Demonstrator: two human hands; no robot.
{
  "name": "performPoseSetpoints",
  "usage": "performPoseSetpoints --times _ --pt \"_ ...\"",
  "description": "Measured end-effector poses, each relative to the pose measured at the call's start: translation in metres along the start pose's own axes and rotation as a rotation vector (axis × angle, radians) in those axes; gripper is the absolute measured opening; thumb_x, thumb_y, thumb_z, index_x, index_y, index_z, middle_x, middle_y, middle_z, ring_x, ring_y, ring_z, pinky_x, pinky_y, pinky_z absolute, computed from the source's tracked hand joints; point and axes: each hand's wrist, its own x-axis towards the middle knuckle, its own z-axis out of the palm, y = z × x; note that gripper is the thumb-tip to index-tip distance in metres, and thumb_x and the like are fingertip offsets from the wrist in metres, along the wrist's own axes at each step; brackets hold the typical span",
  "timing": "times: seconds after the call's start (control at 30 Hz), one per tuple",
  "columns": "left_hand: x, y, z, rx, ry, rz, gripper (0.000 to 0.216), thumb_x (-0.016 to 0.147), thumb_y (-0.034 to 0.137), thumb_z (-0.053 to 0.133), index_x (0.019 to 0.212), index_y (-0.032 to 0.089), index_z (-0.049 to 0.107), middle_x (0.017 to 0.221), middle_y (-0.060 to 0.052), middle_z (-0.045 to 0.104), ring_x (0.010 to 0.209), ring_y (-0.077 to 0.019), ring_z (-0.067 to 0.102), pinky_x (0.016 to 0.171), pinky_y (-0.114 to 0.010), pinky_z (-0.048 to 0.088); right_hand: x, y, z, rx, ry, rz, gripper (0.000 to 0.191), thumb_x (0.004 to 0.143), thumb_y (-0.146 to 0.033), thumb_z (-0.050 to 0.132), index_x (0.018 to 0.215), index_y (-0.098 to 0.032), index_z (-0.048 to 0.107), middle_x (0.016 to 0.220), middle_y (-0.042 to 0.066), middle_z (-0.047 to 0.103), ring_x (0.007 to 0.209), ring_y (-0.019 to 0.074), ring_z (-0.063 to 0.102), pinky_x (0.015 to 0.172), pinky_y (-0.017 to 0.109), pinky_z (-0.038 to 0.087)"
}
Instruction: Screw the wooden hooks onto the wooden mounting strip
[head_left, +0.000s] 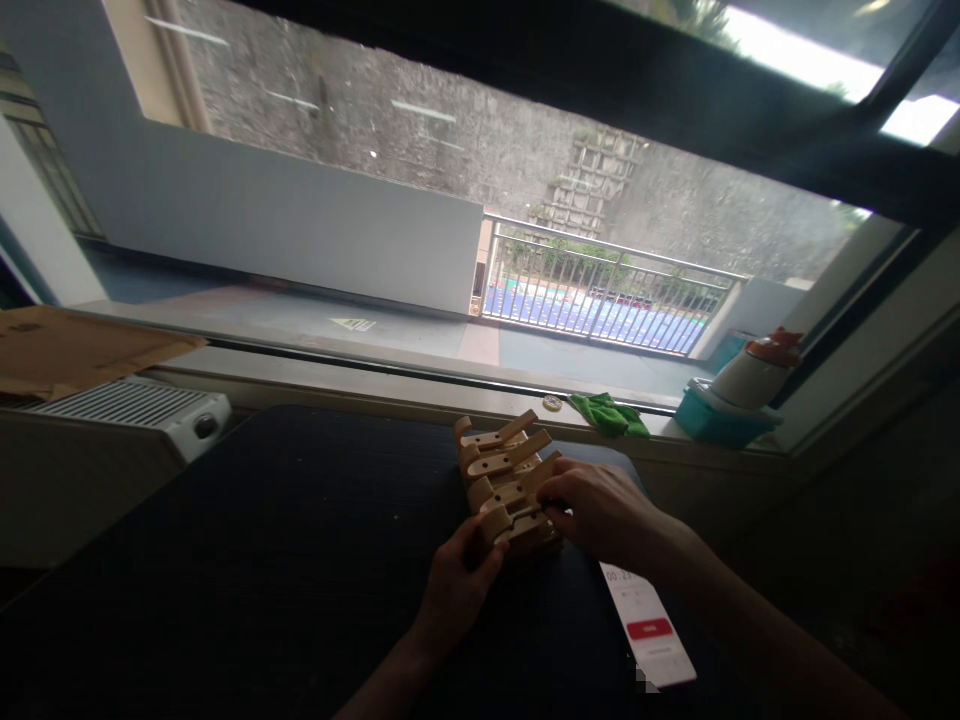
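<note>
A wooden rack with several angled pegs [504,470] lies on the dark table [262,560] near its far edge. My left hand [456,585] grips the near end of the rack, fingers curled round it. My right hand [600,512] is closed on the rack's right side, pinching at a small dark part by a peg that I cannot make out.
A phone [651,628] with a lit white screen lies by my right forearm. On the windowsill are a green cloth [609,413], a small round object [553,403] and a teal tub with a white container [739,395]. A radiator [127,405] and cardboard [67,345] are at left.
</note>
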Motion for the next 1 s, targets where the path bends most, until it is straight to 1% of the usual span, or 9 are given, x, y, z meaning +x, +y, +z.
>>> performPoseSetpoints --times 0.13,0.33,0.5,0.6,0.77,0.83,0.9,1.0 --pt "-0.001 0.000 0.000 -0.005 0.028 -0.011 0.036 0.074 0.035 0.063 0.103 0.014 0.062 0.097 -0.004 0.071 0.093 -0.0239 0.065 0.084 -0.031 0.051 0.006 -0.008 -0.009 -0.082 -0.079 -0.033 0.019 0.081 -0.021 0.049 0.082 -0.020 0.068 0.092 0.003 0.064 0.070 0.0131 0.056 0.054 0.025 0.029" --pt "0.001 -0.002 0.001 -0.026 0.002 0.002 0.037 0.075 0.036 0.062 0.105 0.014 0.062 0.099 -0.005 0.071 0.094 -0.0237 0.065 0.085 -0.031 0.050 0.016 -0.019 -0.022 -0.163 -0.216 -0.097 0.015 0.080 -0.017 0.052 0.084 -0.018 0.067 0.093 0.005 0.064 0.072 0.0152 0.058 0.053 0.025 0.031" --pt "0.000 0.002 0.000 -0.035 0.031 -0.009 0.037 0.072 0.036 0.064 0.102 0.015 0.064 0.097 -0.004 0.072 0.092 -0.0237 0.066 0.082 -0.030 0.052 0.024 -0.019 -0.029 -0.164 -0.269 -0.154 0.015 0.078 -0.012 0.053 0.082 -0.016 0.066 0.092 0.005 0.065 0.079 0.0166 0.059 0.058 0.025 0.034" --pt "0.000 0.000 0.000 -0.039 0.036 -0.017 0.038 0.072 0.037 0.065 0.103 0.015 0.065 0.096 -0.004 0.072 0.091 -0.0236 0.066 0.081 -0.030 0.052 0.028 -0.016 -0.031 -0.147 -0.298 -0.178 0.015 0.077 -0.010 0.054 0.082 -0.017 0.067 0.091 0.004 0.065 0.082 0.0160 0.059 0.062 0.024 0.036" --pt "0.002 -0.005 0.002 -0.033 0.032 -0.006 0.040 0.073 0.037 0.064 0.105 0.014 0.064 0.097 -0.006 0.072 0.091 -0.0240 0.066 0.083 -0.030 0.052 0.033 -0.011 -0.029 -0.125 -0.324 -0.173 0.014 0.075 -0.012 0.054 0.081 -0.016 0.066 0.085 0.003 0.065 0.074 0.0133 0.057 0.059 0.023 0.035" --pt "0.002 -0.006 0.002 -0.044 0.033 0.004 0.040 0.073 0.037 0.064 0.105 0.014 0.064 0.098 -0.006 0.071 0.092 -0.0240 0.066 0.083 -0.031 0.052 0.035 -0.007 -0.026 -0.124 -0.323 -0.168 0.012 0.077 -0.015 0.053 0.079 -0.015 0.065 0.079 0.002 0.064 0.068 0.0115 0.055 0.058 0.023 0.034" --pt "0.002 -0.007 0.003 -0.052 0.038 0.006 0.039 0.072 0.036 0.065 0.104 0.014 0.064 0.098 -0.005 0.071 0.092 -0.0242 0.066 0.083 -0.031 0.052 0.036 -0.004 -0.022 -0.128 -0.321 -0.158 0.015 0.080 -0.020 0.051 0.077 -0.015 0.064 0.072 0.001 0.062 0.061 0.0100 0.052 0.055 0.023 0.033" --pt "0.001 -0.008 0.004 -0.060 0.036 0.010 0.038 0.073 0.035 0.064 0.104 0.015 0.064 0.098 -0.005 0.071 0.092 -0.0239 0.066 0.082 -0.030 0.052 0.037 -0.005 -0.020 -0.142 -0.316 -0.132 0.018 0.081 -0.025 0.049 0.075 -0.015 0.064 0.069 0.001 0.060 0.057 0.0100 0.049 0.051 0.024 0.031"
